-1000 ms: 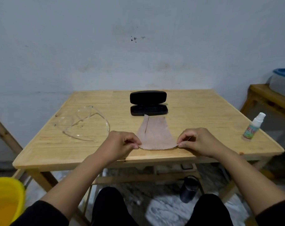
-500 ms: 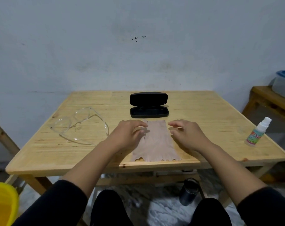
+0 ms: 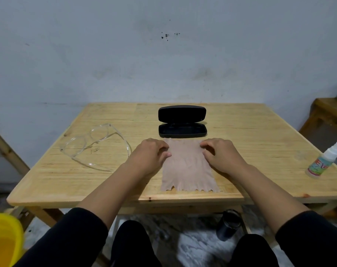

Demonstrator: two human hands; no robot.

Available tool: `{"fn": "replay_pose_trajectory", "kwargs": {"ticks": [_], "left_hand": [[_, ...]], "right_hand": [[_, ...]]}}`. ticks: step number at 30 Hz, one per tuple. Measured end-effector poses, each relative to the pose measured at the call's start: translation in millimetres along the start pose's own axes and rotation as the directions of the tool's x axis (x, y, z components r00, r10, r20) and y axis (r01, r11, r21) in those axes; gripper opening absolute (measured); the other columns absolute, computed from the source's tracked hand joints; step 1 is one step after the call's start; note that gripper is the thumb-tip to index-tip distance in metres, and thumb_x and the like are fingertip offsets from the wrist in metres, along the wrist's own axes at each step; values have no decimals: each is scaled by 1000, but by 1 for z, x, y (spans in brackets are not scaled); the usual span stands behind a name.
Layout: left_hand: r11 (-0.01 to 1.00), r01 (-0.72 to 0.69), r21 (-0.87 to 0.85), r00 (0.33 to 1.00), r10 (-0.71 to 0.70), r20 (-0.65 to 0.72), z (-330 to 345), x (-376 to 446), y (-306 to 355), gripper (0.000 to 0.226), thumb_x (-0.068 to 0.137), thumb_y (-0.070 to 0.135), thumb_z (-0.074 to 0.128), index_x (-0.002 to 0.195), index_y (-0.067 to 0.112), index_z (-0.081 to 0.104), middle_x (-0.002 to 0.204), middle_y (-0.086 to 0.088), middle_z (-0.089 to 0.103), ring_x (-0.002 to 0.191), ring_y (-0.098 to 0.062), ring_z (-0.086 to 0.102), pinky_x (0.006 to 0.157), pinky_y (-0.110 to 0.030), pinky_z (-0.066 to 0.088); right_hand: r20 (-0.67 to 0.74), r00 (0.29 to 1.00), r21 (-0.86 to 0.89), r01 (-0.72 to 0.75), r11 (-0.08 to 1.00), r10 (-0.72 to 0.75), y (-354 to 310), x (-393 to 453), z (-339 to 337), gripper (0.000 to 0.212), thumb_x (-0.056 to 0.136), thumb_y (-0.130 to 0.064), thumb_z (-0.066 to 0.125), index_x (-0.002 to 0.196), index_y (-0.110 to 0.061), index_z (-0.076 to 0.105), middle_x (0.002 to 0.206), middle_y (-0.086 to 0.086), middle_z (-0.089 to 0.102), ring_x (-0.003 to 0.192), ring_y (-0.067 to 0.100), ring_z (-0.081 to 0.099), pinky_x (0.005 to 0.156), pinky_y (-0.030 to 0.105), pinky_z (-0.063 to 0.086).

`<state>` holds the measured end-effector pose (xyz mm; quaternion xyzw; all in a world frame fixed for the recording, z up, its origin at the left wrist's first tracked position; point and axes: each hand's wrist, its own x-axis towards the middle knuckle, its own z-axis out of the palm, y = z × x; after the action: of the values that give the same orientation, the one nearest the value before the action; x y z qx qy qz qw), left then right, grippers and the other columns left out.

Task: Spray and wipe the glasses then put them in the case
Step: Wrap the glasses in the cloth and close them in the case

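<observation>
While both hands, left [image 3: 151, 157] and right [image 3: 220, 156], rest loosely curled on the cloth [image 3: 187, 168], gripping nothing, the glasses [image 3: 95, 145] lie untouched at table [image 3: 260, 135] left; spray [image 3: 325, 160] sits right; case [image 3: 182, 122] stands open. All 3 steps appear outstanding.

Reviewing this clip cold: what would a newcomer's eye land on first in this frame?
Most likely the two hands, left hand and right hand, pressing the far corners of a pinkish cloth spread flat at the near middle of the wooden table. Just behind it sits the open black case, with clear glasses to the left and a spray bottle at the right edge.
</observation>
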<state>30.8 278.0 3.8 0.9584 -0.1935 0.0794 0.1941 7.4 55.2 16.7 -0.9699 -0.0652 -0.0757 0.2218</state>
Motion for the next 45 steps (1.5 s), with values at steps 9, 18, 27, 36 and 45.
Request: {"fn": "replay_pose_trajectory", "kwargs": {"ticks": [9, 18, 27, 36, 45], "left_hand": [[996, 55, -71, 989, -64, -130, -47, -26, -21, 28, 90, 33, 56, 114, 20, 64, 116, -1, 66, 109, -20, 58, 88, -22, 36], [981, 196, 18, 946, -184, -267, -114, -115, -99, 22, 77, 21, 72, 98, 20, 72, 105, -3, 71, 99, -20, 65, 86, -22, 40], [988, 88, 126, 937, -39, -348, -102, -120, -140, 15, 76, 6, 72, 89, 14, 73, 94, -5, 71, 87, -23, 66, 76, -35, 55], [996, 91, 14, 857, -71, -511, -100, -90, -143, 14, 81, -5, 62, 89, 5, 66, 89, -9, 69, 77, -15, 65, 72, -21, 51], [951, 56, -303, 785, -229, -575, -94, -56, -96, 8, 89, 5, 56, 91, 12, 59, 83, 6, 68, 75, -5, 62, 68, -4, 42]], "right_hand": [[-40, 995, 242, 101, 965, -94, -47, 29, -2, 29, 88, -11, 60, 117, -14, 65, 118, 2, 67, 104, 11, 60, 91, 17, 39], [102, 941, 399, 258, 880, -322, -130, 72, 43, 28, 87, -6, 62, 111, -19, 69, 108, 1, 69, 92, 8, 62, 84, 12, 46], [100, 956, 518, 186, 835, -274, -163, 83, 74, 38, 80, 8, 57, 86, -27, 69, 100, 7, 66, 83, 13, 61, 67, 6, 49], [-2, 956, 511, 252, 821, -292, -164, 95, 55, 13, 82, -4, 69, 92, -10, 74, 97, 1, 66, 84, 9, 62, 79, 8, 47], [-91, 979, 550, 203, 810, -183, -132, 78, 1, 13, 87, -9, 64, 96, -11, 72, 85, -7, 70, 78, -4, 64, 81, 10, 48]]}}
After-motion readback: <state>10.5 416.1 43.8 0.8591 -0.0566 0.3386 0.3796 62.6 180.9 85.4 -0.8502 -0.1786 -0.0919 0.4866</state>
